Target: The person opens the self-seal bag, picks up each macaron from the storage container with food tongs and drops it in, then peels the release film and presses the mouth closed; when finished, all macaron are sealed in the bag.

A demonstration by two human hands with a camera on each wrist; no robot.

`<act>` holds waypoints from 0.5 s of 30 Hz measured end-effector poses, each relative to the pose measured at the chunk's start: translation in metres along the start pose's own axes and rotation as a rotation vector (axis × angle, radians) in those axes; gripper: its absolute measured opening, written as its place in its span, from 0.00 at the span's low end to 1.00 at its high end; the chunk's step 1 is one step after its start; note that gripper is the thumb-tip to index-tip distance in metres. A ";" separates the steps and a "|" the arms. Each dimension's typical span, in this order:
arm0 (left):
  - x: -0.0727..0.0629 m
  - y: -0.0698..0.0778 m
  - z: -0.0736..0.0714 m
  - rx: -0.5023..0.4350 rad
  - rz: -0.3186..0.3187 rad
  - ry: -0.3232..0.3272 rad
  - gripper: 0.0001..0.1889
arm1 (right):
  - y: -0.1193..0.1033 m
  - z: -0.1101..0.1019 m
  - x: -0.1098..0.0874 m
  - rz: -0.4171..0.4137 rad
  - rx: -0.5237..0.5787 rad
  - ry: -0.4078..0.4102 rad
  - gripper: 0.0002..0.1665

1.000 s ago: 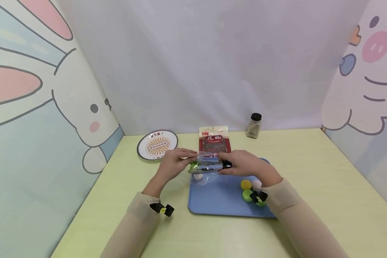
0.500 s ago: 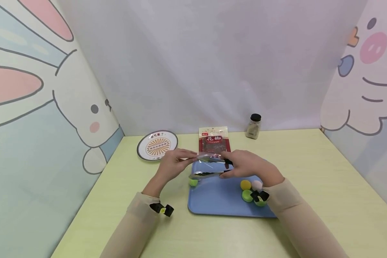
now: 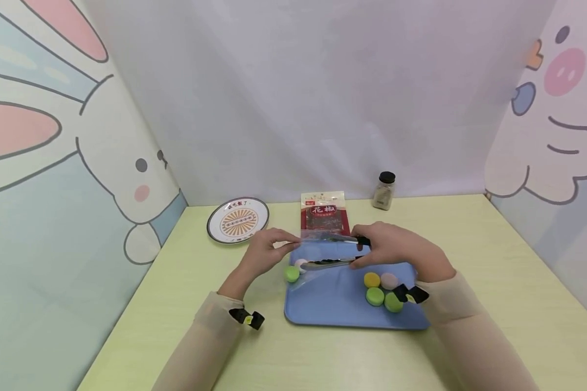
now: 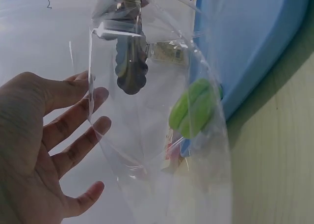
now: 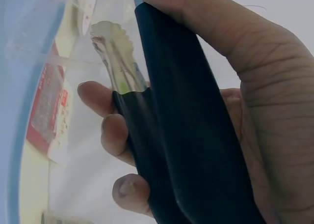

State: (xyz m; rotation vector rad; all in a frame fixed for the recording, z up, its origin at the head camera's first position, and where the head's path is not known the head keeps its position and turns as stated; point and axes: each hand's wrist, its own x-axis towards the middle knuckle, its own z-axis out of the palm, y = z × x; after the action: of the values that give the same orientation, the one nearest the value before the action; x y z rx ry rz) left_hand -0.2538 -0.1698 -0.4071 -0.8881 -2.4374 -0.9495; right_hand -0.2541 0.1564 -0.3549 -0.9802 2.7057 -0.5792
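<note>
My left hand (image 3: 266, 254) pinches the edge of a clear plastic bag (image 4: 208, 180) between thumb and fingertips. Low in the bag lies a green macaron (image 3: 292, 273), with a pale pink macaron (image 3: 300, 264) beside it. Black-handled tongs (image 5: 191, 116) are gripped by my right hand (image 3: 393, 244), thumb on one arm and fingers curled on the other. The tongs' two metal arms stand apart with nothing between them. Their scalloped tip (image 4: 131, 69) shows through the film near the bag's mouth in the left wrist view.
Under the hands is a blue tray (image 3: 332, 309). On its right lie a yellow macaron (image 3: 372, 280), a pink macaron (image 3: 389, 281) and two green macarons (image 3: 375, 296). Behind stand a plate (image 3: 238, 220), a red spice packet (image 3: 324, 214) and a black-capped jar (image 3: 383, 191).
The tongs have spread and let go of the green macaron, which has dropped lower in the bag. My right hand has drawn the tongs to the right. My left hand has barely moved.
</note>
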 end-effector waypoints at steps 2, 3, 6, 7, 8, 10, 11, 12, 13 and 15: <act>0.000 -0.001 0.002 0.004 0.017 0.005 0.05 | 0.002 -0.003 -0.005 0.007 0.005 0.001 0.34; 0.000 -0.002 0.004 0.003 0.030 0.016 0.05 | 0.003 -0.005 -0.007 0.009 0.006 0.002 0.34; 0.000 -0.006 0.011 -0.012 0.059 0.055 0.04 | 0.005 -0.010 -0.011 0.022 0.014 0.004 0.36; -0.001 -0.007 0.015 -0.022 0.069 0.072 0.04 | 0.006 -0.011 -0.013 0.025 0.018 0.006 0.37; -0.002 -0.008 0.018 -0.037 0.075 0.089 0.04 | 0.007 -0.012 -0.014 0.029 0.020 0.008 0.38; -0.003 -0.009 0.025 -0.061 0.077 0.121 0.05 | 0.008 -0.015 -0.017 0.039 0.033 0.009 0.38; -0.004 -0.009 0.027 -0.075 0.077 0.137 0.05 | 0.009 -0.016 -0.018 0.040 0.041 0.008 0.38; -0.005 -0.010 0.030 -0.084 0.078 0.154 0.05 | 0.010 -0.016 -0.019 0.041 0.047 0.006 0.37; -0.006 -0.010 0.032 -0.094 0.078 0.167 0.06 | 0.010 -0.017 -0.020 0.044 0.053 0.004 0.37; -0.007 -0.011 0.034 -0.105 0.073 0.185 0.07 | 0.011 -0.018 -0.021 0.050 0.064 -0.005 0.37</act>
State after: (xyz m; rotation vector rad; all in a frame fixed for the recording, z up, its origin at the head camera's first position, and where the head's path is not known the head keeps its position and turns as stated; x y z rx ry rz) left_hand -0.2602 -0.1550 -0.4398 -0.8772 -2.2028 -1.0902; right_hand -0.2500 0.1835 -0.3424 -0.8941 2.6810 -0.6488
